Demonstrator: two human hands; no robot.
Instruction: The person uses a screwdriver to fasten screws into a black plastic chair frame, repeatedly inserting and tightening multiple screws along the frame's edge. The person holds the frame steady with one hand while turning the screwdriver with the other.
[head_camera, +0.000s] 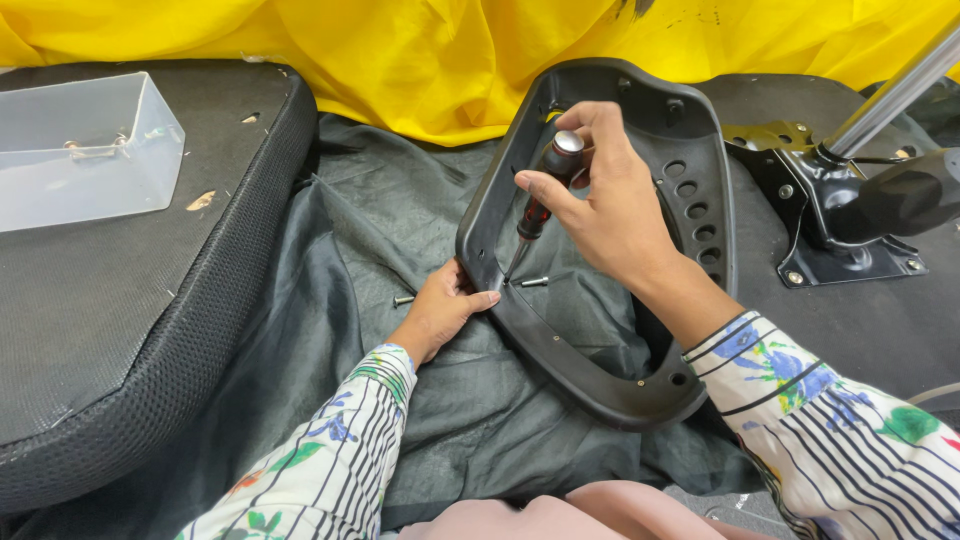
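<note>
My right hand (610, 200) grips a screwdriver (545, 190) with a black-and-red handle and a silver cap, its tip pointing down at the inner lower-left edge of a black plastic chair frame (700, 150). My left hand (440, 310) holds that frame's lower-left rim, thumb resting on top. The frame stands tilted on a dark grey cloth (380, 230). One loose screw (534, 282) lies inside the frame near the screwdriver tip; another screw (403, 299) lies on the cloth just left of my left hand.
A black mesh seat cushion (130, 300) lies at the left with a clear plastic box (85, 150) on it. At the right is a chair base plate (820, 220) with a metal cylinder (900, 90). Yellow cloth (430, 60) hangs behind.
</note>
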